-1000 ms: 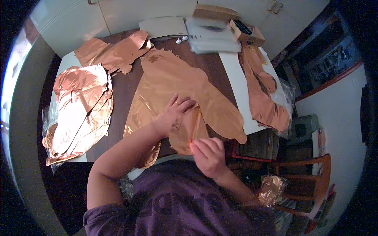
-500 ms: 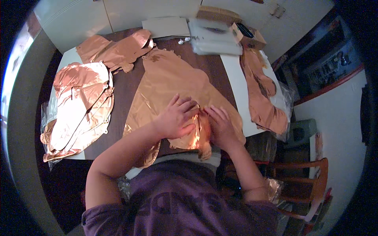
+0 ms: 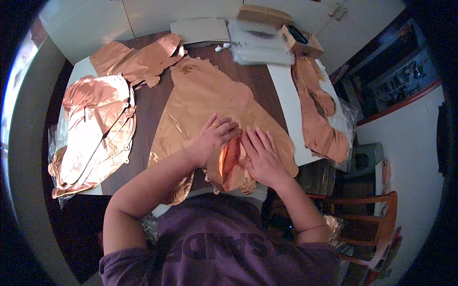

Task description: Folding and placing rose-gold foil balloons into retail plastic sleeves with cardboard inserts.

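Hands, left hand [image 3: 211, 138] and right hand [image 3: 261, 155], flat and spread on crinkled, shiny copper foil balloon [image 3: 205, 100].

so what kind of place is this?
Probably a home room used as a small packing or craft station: a dark wooden table covered in rose-gold foil balloons, cardboard boxes near white cupboard doors, and a wooden chair beside it.

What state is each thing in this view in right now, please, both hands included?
Left hand: flat, pressing on the foil.
Right hand: flat, fingers spread on the foil.
Large foil balloon: deflated, flat, near edge folded up.
Foil stack at left: deflated, piled.
Foil pieces at right: crumpled, partly in clear bags.
Small cardboard box: open.
Wooden chair: unoccupied.
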`<state>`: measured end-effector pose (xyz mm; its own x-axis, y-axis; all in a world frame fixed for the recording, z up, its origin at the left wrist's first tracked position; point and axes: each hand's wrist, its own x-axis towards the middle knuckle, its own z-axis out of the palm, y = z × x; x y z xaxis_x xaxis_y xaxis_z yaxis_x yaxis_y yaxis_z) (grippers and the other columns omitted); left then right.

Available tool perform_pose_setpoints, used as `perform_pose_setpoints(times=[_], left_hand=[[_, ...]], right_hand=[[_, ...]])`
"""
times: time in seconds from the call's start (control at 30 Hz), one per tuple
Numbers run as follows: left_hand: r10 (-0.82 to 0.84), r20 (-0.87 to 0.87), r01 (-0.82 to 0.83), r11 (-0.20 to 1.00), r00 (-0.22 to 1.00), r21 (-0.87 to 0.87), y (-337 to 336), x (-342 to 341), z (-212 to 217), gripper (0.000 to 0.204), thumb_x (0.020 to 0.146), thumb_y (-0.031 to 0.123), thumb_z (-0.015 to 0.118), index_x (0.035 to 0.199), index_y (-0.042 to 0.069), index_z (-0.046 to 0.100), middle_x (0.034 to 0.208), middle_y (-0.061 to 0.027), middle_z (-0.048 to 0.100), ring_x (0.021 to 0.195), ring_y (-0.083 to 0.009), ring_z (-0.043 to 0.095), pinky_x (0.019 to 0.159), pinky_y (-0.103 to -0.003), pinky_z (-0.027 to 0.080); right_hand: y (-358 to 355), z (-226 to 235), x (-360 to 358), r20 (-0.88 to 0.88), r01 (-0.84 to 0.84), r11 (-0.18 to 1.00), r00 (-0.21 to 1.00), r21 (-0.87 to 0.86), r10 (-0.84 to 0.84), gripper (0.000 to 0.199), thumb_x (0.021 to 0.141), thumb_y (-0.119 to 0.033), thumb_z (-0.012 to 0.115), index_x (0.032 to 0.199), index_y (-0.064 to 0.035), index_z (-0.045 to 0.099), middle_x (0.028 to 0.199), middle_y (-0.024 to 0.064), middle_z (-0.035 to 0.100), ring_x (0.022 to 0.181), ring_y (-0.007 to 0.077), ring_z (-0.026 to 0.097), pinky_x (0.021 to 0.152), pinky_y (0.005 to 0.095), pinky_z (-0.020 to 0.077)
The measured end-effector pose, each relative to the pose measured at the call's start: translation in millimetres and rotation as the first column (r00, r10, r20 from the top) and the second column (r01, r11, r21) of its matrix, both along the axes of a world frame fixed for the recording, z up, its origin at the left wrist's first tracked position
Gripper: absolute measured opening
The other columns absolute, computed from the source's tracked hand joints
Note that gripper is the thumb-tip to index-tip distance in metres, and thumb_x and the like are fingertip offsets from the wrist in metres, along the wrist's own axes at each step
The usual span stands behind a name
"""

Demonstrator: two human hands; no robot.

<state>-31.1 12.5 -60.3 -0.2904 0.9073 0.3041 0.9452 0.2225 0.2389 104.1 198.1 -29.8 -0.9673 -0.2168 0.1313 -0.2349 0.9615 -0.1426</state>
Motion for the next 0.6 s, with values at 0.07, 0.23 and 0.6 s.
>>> perform_pose_setpoints(times=[0.07,0.23,0.6], left_hand=[[-0.033,0.059,0.032,0.999,0.998,0.011,-2,-3,1,0.070,0.071,0.021,0.065,0.137,0.006,0.047,0.137,-0.0122,0.046,0.134,-0.0311,0.037,0.114,-0.055,0.023],[-0.071,0.566,-0.070,0.972,0.822,0.223,-3,-18,16,0.046,0.083,0.014,0.060,0.127,0.003,0.055,0.129,-0.0178,0.054,0.127,-0.0346,0.046,0.112,-0.051,0.029],[-0.068,0.093,0.060,0.995,0.993,0.084,4,10,9,0.046,0.085,0.018,0.059,0.127,0.002,0.054,0.130,-0.0134,0.055,0.126,-0.0305,0.046,0.110,-0.051,0.030]], right_hand=[[-1,1,-1,0.047,0.023,1.000,0.999,-0.011,-0.022,0.063,0.093,-0.038,0.052,0.143,-0.0020,0.038,0.150,0.0205,0.032,0.139,0.0403,0.028,0.114,0.0528,0.0195],[0,2,-1,0.061,0.017,1.000,0.998,-0.017,-0.016,0.069,0.091,-0.038,0.055,0.145,-0.0040,0.033,0.151,0.0224,0.029,0.139,0.0424,0.026,0.115,0.0541,0.0176],[-2,4,7,0.091,0.044,0.997,0.995,0.064,-0.050,0.074,0.089,-0.044,0.056,0.145,-0.0021,0.033,0.152,0.0214,0.027,0.141,0.0406,0.022,0.115,0.0526,0.0165]])
